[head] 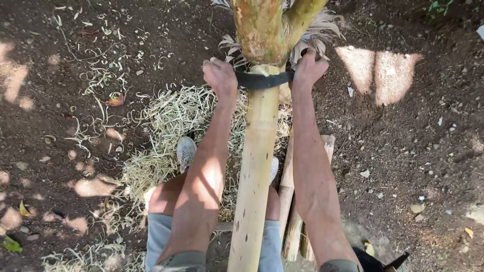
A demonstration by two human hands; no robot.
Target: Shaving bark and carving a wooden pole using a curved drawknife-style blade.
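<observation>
A long pale bamboo pole [255,166] runs from between my knees up to a forked trunk [262,27] at the top. Across the pole lies a dark curved blade [262,79], like a drawknife. My left hand [220,75] is closed on its left handle. My right hand [308,68] is closed on its right handle. Both arms are stretched forward on either side of the pole. The handles themselves are hidden inside my fists.
A heap of pale shavings [166,126] lies on the dark soil left of the pole, around my grey shoe [185,151]. Split bamboo pieces [295,221] lie on the ground at the right. A dark tool [388,263] sits at the bottom edge.
</observation>
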